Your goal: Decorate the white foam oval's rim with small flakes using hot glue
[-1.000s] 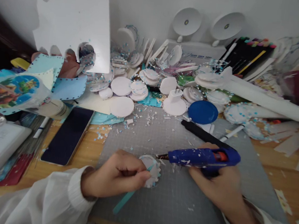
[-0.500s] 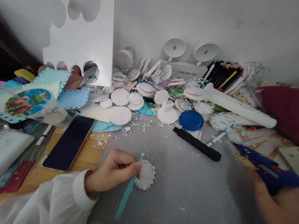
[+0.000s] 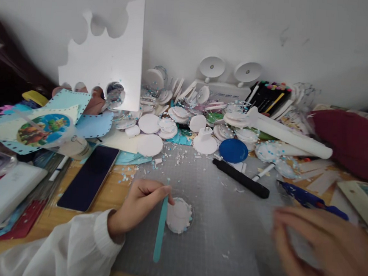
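My left hand (image 3: 145, 201) is closed in a pinch around the upper part of a teal flat stick (image 3: 160, 234), which points down toward the front of the mat. Its fingertips reach the left edge of a small white disc (image 3: 178, 216) trimmed with white and light-blue bits around the rim. At the right, my right hand (image 3: 324, 251) is blurred by motion, thumb and fingers apart with nothing seen between them. Just beyond it a blue glue gun (image 3: 311, 198) lies on its side, partly hidden by the hand.
A grey mat (image 3: 220, 243) covers the middle of the table. A black pen-shaped tool (image 3: 241, 178), a blue disc (image 3: 233, 150) and piled white discs (image 3: 150, 145) lie behind. A phone (image 3: 88, 177) rests left. A maroon item (image 3: 349, 138) sits far right.
My right hand has let go of the glue gun, now lying at the right, and moved left. The teal stick has swung more upright in my left hand. The view has shifted slightly.
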A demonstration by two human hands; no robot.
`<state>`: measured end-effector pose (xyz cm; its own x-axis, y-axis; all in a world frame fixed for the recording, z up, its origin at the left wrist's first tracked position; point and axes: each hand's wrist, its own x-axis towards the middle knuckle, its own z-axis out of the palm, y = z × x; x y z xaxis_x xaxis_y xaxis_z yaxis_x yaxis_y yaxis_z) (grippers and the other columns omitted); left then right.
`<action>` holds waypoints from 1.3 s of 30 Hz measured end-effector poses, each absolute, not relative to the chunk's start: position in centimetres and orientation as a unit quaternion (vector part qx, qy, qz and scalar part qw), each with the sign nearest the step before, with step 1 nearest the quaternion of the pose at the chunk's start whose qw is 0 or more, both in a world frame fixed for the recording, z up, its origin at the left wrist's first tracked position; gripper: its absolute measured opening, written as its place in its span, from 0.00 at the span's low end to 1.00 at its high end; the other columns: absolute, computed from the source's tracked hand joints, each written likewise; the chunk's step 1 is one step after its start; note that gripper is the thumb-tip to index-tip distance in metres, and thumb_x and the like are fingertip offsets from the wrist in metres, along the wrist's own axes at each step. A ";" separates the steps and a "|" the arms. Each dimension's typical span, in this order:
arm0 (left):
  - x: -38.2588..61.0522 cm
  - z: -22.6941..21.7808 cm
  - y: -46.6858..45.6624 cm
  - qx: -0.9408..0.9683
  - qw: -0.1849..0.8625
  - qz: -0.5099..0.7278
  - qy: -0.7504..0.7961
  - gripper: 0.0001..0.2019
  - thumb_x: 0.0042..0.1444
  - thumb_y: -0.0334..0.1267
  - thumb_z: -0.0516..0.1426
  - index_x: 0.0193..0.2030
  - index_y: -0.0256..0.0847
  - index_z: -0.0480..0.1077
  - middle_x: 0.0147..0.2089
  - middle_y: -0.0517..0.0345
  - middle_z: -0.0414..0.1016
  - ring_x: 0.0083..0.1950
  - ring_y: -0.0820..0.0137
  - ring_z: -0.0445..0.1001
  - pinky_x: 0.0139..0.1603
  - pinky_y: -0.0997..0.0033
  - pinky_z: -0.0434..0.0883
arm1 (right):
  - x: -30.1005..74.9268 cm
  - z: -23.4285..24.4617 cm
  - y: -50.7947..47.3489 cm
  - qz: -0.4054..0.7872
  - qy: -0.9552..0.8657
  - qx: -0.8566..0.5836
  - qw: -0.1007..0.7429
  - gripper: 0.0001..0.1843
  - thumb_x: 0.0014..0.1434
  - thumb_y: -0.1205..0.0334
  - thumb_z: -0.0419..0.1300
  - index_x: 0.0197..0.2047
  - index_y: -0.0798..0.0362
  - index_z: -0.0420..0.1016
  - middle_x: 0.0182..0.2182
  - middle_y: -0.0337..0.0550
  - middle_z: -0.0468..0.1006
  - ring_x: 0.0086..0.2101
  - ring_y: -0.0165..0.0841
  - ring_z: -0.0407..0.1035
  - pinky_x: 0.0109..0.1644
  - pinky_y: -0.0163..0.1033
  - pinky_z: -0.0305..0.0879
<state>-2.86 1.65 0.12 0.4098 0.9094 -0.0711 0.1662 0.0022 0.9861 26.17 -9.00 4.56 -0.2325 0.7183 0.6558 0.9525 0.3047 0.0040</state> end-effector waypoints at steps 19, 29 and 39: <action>-2.2 0.6 1.4 0.663 0.527 0.323 0.422 0.24 0.62 0.46 0.51 0.18 0.36 0.64 0.18 0.63 0.59 0.21 0.77 0.55 0.23 0.75 0.55 | 16.6 2.6 -2.0 -0.134 -0.875 -0.310 0.347 0.10 0.62 0.73 0.51 0.41 0.59 0.73 0.34 0.51 0.80 0.34 0.37 0.74 0.38 0.41 0.73; -2.4 0.5 2.4 0.925 0.239 0.150 0.254 0.47 0.33 0.61 0.66 0.58 0.34 0.63 0.55 0.40 0.68 0.52 0.50 0.66 0.54 0.47 0.60 | 20.6 0.0 -2.4 0.138 -0.588 -0.530 0.596 0.06 0.57 0.71 0.61 0.35 0.51 0.72 0.25 0.37 0.74 0.25 0.30 0.73 0.28 0.34 0.71; -2.1 -0.2 2.4 0.925 0.252 0.159 0.234 0.30 0.45 0.51 0.64 0.51 0.39 0.62 0.46 0.50 0.74 0.45 0.59 0.70 0.49 0.57 0.60 | 20.2 1.1 -2.9 0.287 -0.541 -0.494 0.617 0.05 0.59 0.70 0.60 0.34 0.51 0.72 0.25 0.36 0.75 0.21 0.26 0.71 0.23 0.31 0.71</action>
